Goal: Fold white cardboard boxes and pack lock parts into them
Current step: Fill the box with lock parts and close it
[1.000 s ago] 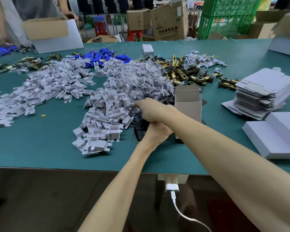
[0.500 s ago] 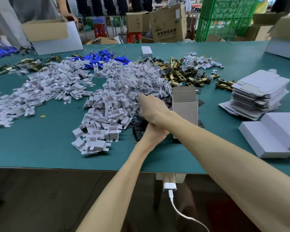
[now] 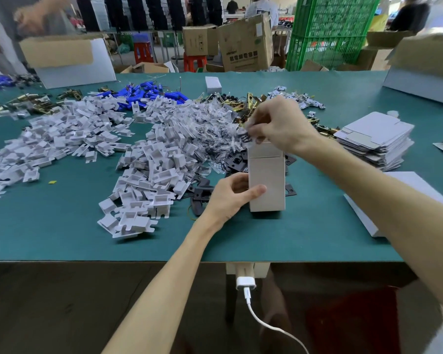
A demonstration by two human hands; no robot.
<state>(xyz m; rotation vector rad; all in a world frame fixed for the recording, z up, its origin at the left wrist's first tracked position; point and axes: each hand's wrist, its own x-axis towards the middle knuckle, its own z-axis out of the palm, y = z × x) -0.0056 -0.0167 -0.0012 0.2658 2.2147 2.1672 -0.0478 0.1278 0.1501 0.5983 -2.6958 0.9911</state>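
I'm at the packing step: my left hand (image 3: 230, 198) grips the upright box (image 3: 266, 180), my right hand (image 3: 279, 123), just above its open top, pinches a dark part (image 3: 244, 136), which next needs lowering squarely inside.

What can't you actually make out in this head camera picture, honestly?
Head view: the inside of the white box held by the left hand; its own front wall hides it.
Head view: the dark part pinched by the right hand; blurred and half covered by its fingers.
Head view: another person's hand, top left; motion blur.
Head view: the finished box, right; the forearm covers most of it.
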